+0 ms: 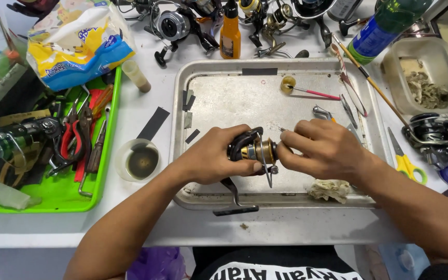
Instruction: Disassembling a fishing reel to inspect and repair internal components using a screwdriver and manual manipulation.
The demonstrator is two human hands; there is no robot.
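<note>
Over the near middle of the dented metal tray [224,78], the left hand [216,155] wraps its fingers around the black and gold spinning fishing reel [252,150]. The right hand [322,148] pinches the reel's right end with fingers pressed together. A steady left grip seems wise, working above the tray so small parts land there. A grubby rag [330,189] lies near right.

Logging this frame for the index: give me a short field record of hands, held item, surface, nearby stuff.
left hand: wrapped around fishing reel body
right hand: fingertips on reel's front end
surface: metal tray, reel above it
tray contents: rag, small brush
left of tray: cup of dark liquid, green tray with pliers
right: yellow scissors
</note>
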